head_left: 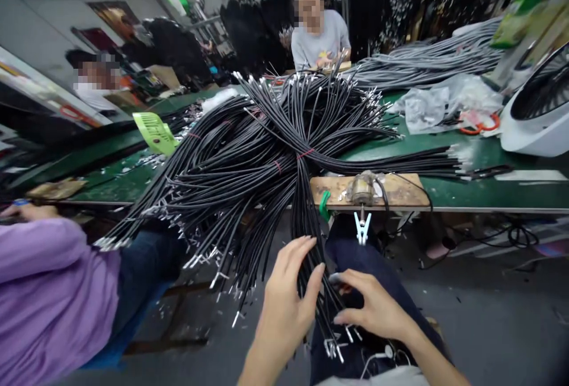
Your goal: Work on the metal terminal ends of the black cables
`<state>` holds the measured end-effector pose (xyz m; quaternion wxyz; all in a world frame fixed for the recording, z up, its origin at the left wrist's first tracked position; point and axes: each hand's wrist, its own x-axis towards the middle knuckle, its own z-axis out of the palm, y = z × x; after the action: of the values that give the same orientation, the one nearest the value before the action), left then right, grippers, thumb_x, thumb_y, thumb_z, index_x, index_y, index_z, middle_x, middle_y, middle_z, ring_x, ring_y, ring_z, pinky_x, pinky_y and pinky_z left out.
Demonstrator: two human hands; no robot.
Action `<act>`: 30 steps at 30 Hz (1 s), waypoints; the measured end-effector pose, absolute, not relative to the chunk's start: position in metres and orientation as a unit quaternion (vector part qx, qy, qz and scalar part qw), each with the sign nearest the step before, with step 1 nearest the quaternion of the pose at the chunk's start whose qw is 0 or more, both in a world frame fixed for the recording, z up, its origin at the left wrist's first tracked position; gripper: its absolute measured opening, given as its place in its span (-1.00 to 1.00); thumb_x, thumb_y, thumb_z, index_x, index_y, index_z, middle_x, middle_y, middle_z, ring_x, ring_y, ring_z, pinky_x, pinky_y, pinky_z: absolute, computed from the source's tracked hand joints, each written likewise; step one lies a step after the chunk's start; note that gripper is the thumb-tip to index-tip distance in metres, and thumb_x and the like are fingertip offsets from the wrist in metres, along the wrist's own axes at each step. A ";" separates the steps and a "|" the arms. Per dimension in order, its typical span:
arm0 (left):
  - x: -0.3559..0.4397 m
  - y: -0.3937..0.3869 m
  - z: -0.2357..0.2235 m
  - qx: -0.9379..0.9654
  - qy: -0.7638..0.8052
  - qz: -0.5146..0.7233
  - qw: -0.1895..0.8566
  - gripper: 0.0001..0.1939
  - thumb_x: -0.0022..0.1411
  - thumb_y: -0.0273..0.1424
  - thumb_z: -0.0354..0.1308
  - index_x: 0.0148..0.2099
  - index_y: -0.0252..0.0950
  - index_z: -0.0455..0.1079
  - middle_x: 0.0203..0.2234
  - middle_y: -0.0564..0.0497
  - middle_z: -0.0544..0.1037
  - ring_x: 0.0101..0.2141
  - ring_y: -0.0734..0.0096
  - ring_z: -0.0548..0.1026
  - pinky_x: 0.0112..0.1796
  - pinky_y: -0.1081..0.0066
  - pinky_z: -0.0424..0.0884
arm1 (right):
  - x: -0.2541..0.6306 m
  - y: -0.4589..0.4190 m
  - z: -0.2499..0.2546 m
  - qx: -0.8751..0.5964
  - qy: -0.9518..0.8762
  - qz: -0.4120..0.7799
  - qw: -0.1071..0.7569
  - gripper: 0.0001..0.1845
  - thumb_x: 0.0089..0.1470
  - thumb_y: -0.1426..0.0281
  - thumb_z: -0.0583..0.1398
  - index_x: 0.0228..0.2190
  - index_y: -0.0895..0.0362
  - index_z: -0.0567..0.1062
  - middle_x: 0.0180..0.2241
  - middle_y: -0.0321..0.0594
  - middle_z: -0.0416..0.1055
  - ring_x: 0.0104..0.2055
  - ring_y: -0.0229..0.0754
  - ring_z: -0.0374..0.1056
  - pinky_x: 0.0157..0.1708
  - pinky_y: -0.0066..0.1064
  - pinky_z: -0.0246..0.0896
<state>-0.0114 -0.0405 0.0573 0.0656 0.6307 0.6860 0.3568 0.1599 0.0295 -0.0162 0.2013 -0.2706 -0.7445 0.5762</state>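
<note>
A bundle of black cables [303,208] hangs over the table's front edge toward my lap, its stripped white ends [333,347] at the bottom. My left hand [291,291] is beside this bundle on the left, fingers curved over it and thumb held apart. To the right of the cables is my right hand [373,306], thumb and fingers spread, fingertips close to the lower strands. Both hands look open, not closed round the cables. A large pile of similar black cables [231,160], tied with thin red bands, spreads across the table behind.
On the green table [480,196], a small motor [362,187] on a wooden board carries a light-blue clip [362,229]. Orange scissors [480,125], plastic bags [427,107] and a white fan [537,113] lie right. A purple-sleeved person [53,291] sits left; another person [320,36] sits opposite.
</note>
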 end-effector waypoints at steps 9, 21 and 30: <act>0.008 0.173 0.121 0.740 0.654 0.140 0.064 -0.70 0.29 -0.41 -0.01 -0.01 -0.41 0.41 -0.04 -0.26 0.49 0.04 0.08 0.40 0.07 0.18 0.25 | 0.172 0.025 -0.012 -0.302 -0.778 0.522 0.178 -0.65 0.04 0.24 0.27 -0.13 0.12 0.51 -0.23 -0.16 0.46 -0.15 -0.10 0.37 -0.11 -0.37 0.21; 0.028 0.263 0.097 0.803 0.572 -0.015 0.168 -0.42 -0.05 0.15 0.16 -0.41 -0.33 0.45 -0.48 -0.08 0.54 -0.40 0.21 0.52 -0.45 0.43 0.30 | 0.167 0.008 -0.050 -0.399 -0.663 0.597 0.212 -0.57 0.00 0.33 0.23 -0.05 0.15 0.50 -0.09 -0.04 0.45 -0.13 -0.07 0.39 -0.10 -0.34 0.30; 0.120 0.276 0.087 0.871 0.477 0.035 0.112 -0.27 0.05 0.08 0.17 0.04 -0.45 0.31 -0.08 -0.33 0.48 -0.09 -0.03 0.47 -0.16 0.27 0.36 | 0.146 0.009 -0.053 -0.353 -0.710 0.584 0.174 -0.80 -0.16 0.47 0.23 -0.38 0.14 0.57 -0.46 -0.28 0.44 -0.46 -0.25 0.33 -0.43 -0.53 0.23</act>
<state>0.1202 0.2764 0.0875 0.1121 0.8710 0.4770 0.0355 0.1463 0.0089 -0.0532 0.1737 -0.3529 -0.7105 0.5835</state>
